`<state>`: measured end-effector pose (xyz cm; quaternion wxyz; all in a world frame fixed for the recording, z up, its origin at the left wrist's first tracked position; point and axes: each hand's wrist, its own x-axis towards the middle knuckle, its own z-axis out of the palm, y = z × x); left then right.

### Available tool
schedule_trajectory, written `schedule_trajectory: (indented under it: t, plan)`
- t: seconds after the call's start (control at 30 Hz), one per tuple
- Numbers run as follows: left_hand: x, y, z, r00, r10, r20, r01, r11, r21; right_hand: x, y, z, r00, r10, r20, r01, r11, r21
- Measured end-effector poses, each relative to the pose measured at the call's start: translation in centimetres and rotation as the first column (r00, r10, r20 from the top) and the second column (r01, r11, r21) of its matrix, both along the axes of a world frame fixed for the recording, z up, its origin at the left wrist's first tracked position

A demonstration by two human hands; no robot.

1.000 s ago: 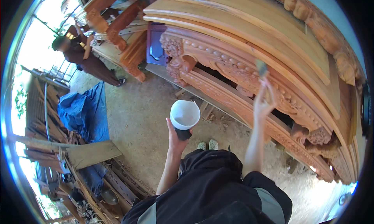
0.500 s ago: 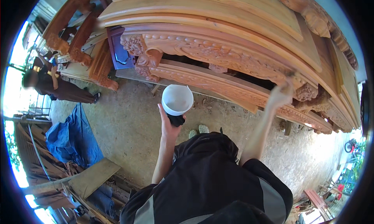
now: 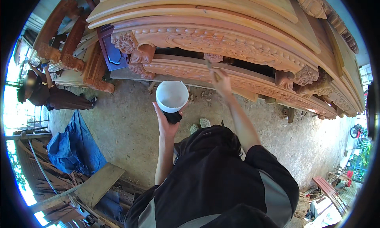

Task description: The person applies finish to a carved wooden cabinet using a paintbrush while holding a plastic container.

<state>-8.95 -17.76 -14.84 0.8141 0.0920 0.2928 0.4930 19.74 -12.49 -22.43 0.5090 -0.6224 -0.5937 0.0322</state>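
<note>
"So, who is at the far left?"

"A co-worker [image 3: 51,96], beside brown furniture [image 3: 90,67]. A blue tarp [image 3: 77,148] lies on the floor [image 3: 126,137] below."

"And the left hand [image 3: 168,128]?"

"It carries a white bowl [image 3: 172,96] above the floor. The fingers curl around the black base [image 3: 173,117], thumb up on the left; the far fingertips are partly hidden."

"What's in the bowl?"

"Its mouth faces upward and the inside is pale. I can't tell whether any liquid is there."

"The right hand [image 3: 223,85]?"

"Its fingers close in around the handle of a brush [image 3: 208,65]. The tip points up and left, over the carved front [image 3: 253,45]. I can't tell if it touches."

"And the gap [image 3: 253,68] in that front?"

"Too dark to see what it holds."
</note>
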Motion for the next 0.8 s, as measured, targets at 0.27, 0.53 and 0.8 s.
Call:
schedule_trajectory:
  t: [0.27,0.53,0.8]
  plan:
    - [-3.2,-2.7,-0.6,0.994,0.109,-0.02,-0.109,0.994,-0.024,12.0,-3.8,-7.5,0.698,-0.646,0.308,0.71,0.573,-0.408]
    - [-2.3,-3.1,0.3,0.99,0.139,-0.031,-0.14,0.989,-0.041,-5.4,6.4,-9.2,0.991,-0.077,0.112,0.12,0.879,-0.462]
    - [-1.5,-3.7,1.1,0.982,0.167,-0.084,-0.174,0.982,-0.076,-11.6,13.9,-7.7,0.923,-0.091,-0.373,0.017,0.98,-0.197]
